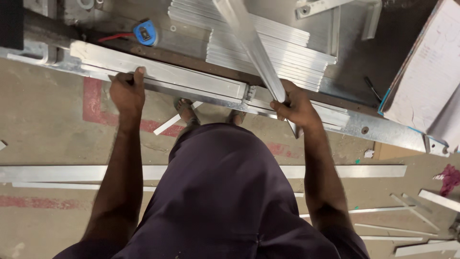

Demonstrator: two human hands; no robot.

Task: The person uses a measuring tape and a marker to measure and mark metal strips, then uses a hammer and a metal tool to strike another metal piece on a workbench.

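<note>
Nearest the camera, at the bottom centre of the frame, the person's dark shirt (pixel 225 201) fills the view, with both bare forearms reaching up from it. On the concrete floor (pixel 43 124) behind, long aluminium strips (pixel 57 172) lie across the middle of the frame, and shorter offcuts (pixel 412 211) are scattered at lower right. Two sandalled feet (pixel 187 111) show just below the bench edge at centre. The left hand (pixel 127 91), left of centre, is curled over the near edge of a flat aluminium bar (pixel 158 74) lying along the bench, thumb on top and fingers tucked under. The right hand (pixel 294 106), right of centre, is closed around the lower end of a long aluminium profile (pixel 251 43) that slants up toward the top centre, over a stack of cut aluminium pieces (pixel 292 52) on the bench top. Farther back, a blue tape measure (pixel 145 32) sits at upper left, and a sheet of board (pixel 426 81) leans at upper right.
</note>
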